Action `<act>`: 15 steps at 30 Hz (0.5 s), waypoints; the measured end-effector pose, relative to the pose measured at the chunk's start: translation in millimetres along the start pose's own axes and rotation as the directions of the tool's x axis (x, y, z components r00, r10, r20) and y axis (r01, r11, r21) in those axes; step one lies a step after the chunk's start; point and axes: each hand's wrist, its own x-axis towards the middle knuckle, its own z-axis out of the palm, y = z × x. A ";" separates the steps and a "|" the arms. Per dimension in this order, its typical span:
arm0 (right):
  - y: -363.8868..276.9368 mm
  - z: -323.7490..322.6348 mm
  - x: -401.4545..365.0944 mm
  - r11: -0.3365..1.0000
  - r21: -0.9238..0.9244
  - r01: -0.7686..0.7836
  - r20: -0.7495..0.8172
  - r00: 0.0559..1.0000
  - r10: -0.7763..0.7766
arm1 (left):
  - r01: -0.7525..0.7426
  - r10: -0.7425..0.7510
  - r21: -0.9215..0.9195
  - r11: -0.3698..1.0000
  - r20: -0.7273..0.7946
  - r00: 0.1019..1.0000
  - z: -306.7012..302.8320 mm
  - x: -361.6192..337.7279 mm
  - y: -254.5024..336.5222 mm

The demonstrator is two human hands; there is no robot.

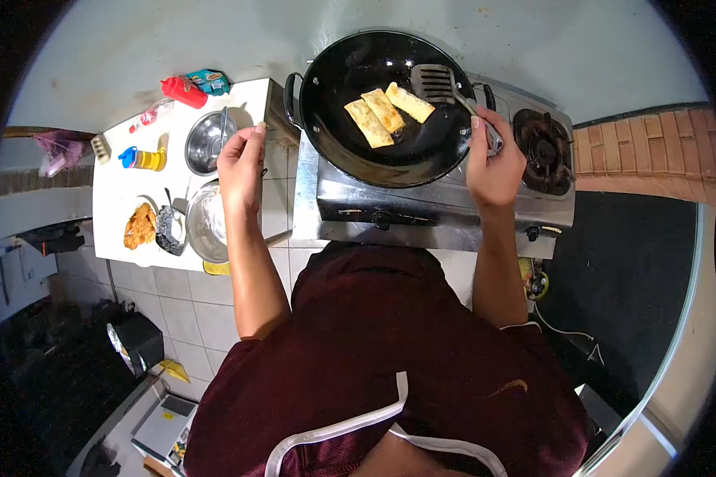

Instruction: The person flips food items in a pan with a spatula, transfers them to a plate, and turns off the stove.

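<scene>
Three golden, flat folded pastries (383,114) lie in a large black wok (334,155) on a steel stove (445,215). My right hand (495,159) is wrapped round the handle of a slotted metal spatula (433,83), whose head is inside the wok, just right of the pastries. My left hand (241,165) is raised left of the wok, near the white table's edge, with thumb and forefinger pinched together. Something small and pale shows at those fingertips, too small to make out. A metal bowl (201,144) with a utensil in it stands beside this hand.
The white table (111,215) at left holds a larger metal bowl (207,230), a plate of browned food (140,228), a patterned dish (167,232), a yellow bottle with a blue cap (143,158) and a red bottle (184,91). A second burner (542,151) is at right.
</scene>
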 end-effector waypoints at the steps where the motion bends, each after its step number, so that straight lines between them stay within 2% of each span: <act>1: -3.3 0.9 -2.3 1.000 0.027 -0.006 0.003 1.000 0.006 | 0.001 -0.001 0.002 1.000 0.012 1.000 -0.6 2.6 -1.1; 6: -17.8 4.8 -17.8 0.997 0.060 -0.045 0.053 0.998 0.041 | 0.000 0.000 -0.002 1.000 0.055 0.998 -0.6 11.5 -2.3; 8: -20.5 7.9 -25.3 0.979 0.122 -0.166 0.141 0.979 0.149 | -0.002 0.003 -0.016 1.000 0.074 0.997 -1.3 14.6 -5.0; 9: -18.6 10.9 -28.4 0.978 0.120 -0.168 0.139 0.979 0.151 | -0.001 0.002 -0.015 1.000 0.076 0.997 -1.6 15.5 -5.8; 11: -13.4 16.8 -33.2 0.996 0.082 -0.029 0.067 0.997 0.024 | 0.003 -0.001 -0.028 1.000 0.081 0.997 -1.4 18.1 -6.9; 15: -11.5 21.1 -32.9 0.999 0.045 0.014 0.030 0.999 -0.015 | 0.008 -0.005 -0.035 0.999 0.097 0.995 -0.7 19.5 -4.0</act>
